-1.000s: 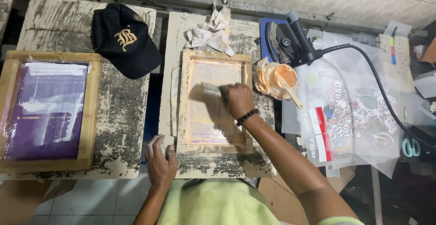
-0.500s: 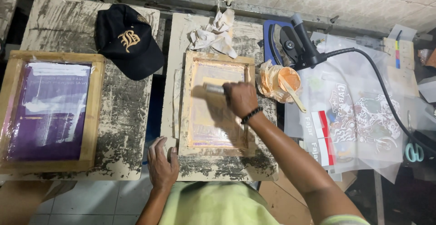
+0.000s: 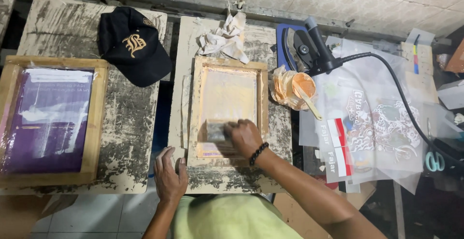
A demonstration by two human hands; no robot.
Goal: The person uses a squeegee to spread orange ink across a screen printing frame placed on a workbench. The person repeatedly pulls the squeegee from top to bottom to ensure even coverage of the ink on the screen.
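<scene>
Currently, right hand point(image 3: 245, 137) is clenched on a squeegee point(image 3: 217, 130), which sits low in the mesh of the wooden screen frame point(image 3: 263, 99), centre of the view. Fingers wrapped over the tool's right end; blade flat on the mesh. A black bead bracelet point(image 3: 258, 153) is on that wrist.

Left hand point(image 3: 169, 176) lies flat, fingers spread and slightly apart, gripping nothing, pressing the board just outside the frame's lower-left corner. Thumb side is touching or nearly touching the frame edge; cannot tell which.

Surface: the frame lies on a pale, paint-crusted work board point(image 3: 280, 142), heavily flaked and stained. A second similar board point(image 3: 125, 137) is at left, with a dark gap between the two. On it: another wooden screen frame point(image 3: 94, 123) with purple mesh at far left, and a black cap point(image 3: 133, 46) at its upper right corner.

A crumpled white rag point(image 3: 224, 38) lies just above the centre frame. Right of the frame, a plastic-wrapped tub of orange ink point(image 3: 292, 87) with a stick in it. Above that, a dark clothes iron point(image 3: 304, 48), its black cord point(image 3: 401, 94) running across the clear printed film sheets point(image 3: 382, 128) at right. Teal-handled scissors point(image 3: 434, 161) at far right edge.

Room: pale tiled floor along the top of the view, grimy grout; lighter tile lower left under the boards.
</scene>
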